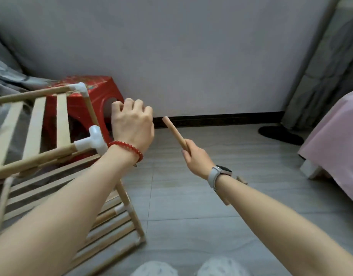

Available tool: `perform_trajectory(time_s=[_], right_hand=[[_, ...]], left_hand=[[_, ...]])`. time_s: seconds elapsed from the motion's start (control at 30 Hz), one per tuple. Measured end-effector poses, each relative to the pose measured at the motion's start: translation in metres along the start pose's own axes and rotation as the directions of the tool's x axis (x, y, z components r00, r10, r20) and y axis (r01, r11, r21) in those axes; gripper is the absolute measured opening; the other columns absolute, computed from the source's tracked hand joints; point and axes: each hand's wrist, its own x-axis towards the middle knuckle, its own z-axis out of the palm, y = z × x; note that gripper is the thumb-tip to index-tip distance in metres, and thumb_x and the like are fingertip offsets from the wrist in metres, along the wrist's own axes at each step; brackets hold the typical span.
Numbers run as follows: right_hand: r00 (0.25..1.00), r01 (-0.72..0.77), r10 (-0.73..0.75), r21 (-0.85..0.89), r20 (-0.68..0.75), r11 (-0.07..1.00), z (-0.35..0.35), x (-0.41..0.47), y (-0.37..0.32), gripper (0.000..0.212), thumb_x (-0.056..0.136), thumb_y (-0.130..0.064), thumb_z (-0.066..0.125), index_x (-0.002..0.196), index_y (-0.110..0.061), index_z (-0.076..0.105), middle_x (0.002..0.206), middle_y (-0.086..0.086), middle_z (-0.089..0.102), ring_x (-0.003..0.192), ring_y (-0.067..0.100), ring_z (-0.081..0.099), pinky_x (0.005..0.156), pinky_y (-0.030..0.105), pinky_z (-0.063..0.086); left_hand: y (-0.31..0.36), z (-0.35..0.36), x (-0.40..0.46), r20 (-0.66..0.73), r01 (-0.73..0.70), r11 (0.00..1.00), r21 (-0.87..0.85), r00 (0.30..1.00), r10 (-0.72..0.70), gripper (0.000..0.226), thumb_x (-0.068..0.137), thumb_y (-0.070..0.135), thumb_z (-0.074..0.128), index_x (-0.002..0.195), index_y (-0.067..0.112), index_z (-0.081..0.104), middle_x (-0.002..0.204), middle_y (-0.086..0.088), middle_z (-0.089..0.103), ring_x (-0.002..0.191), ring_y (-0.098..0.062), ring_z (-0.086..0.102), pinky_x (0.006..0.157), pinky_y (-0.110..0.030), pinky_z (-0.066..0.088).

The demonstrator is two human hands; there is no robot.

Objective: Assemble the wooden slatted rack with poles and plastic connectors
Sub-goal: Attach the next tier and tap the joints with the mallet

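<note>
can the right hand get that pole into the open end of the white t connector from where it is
Probably yes: the right hand holds the pole clear in the air, and the T connector has its upper socket uncovered. The left hand hovers beside it, slightly crowding the path.

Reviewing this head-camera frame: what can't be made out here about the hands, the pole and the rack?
- Left hand: fingertips curl away behind the knuckles; whether they hold anything is hidden.
- Pole in the right hand: its middle is covered by hand and wrist.
- Rack: cut off by the left edge, motion-blurred, lower corner crossed by the left forearm.
- T-connector: its lower end is hidden behind the left wrist.
</note>
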Motion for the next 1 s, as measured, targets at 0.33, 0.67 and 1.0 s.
perform_trajectory(time_s=[0.33,0.67,1.0], right_hand=[[0.999,0.023,-0.022,0.048,-0.023,0.999,-0.020,-0.020,-0.050,0.027,0.098,-0.019,0.039,0.125,-0.020,0.043,0.089,0.008,0.059,0.079,0.031,0.057,0.072,0.046,0.049],[0.995,0.092,-0.093,-0.006,-0.040,0.996,-0.026,-0.034,-0.080,0.029,0.095,-0.017,0.043,0.124,-0.021,0.047,0.093,0.008,0.062,0.082,0.029,0.059,0.075,0.042,0.050],[0.974,0.204,-0.202,0.003,-0.099,0.979,-0.018,-0.050,-0.126,0.025,0.093,-0.013,0.046,0.117,-0.017,0.053,0.081,0.002,0.058,0.073,0.025,0.057,0.069,0.038,0.048]], left_hand=[[-0.055,-0.026,-0.028,0.542,0.636,0.749,-0.186,0.702,-0.462,0.043,0.098,0.013,0.042,0.058,0.014,0.026,0.041,0.003,0.038,0.036,-0.004,0.033,0.034,-0.015,0.021],[-0.061,-0.050,-0.073,0.269,0.279,0.934,-0.223,0.938,-0.216,0.026,0.094,0.034,0.049,0.095,0.015,0.067,0.091,-0.005,0.065,0.085,-0.026,0.063,0.071,-0.033,0.050],[-0.116,-0.083,-0.129,0.217,-0.067,0.878,-0.475,0.957,0.191,0.030,0.083,0.043,0.065,0.088,0.013,0.068,0.080,0.004,0.059,0.065,-0.008,0.047,0.064,-0.022,0.044]])
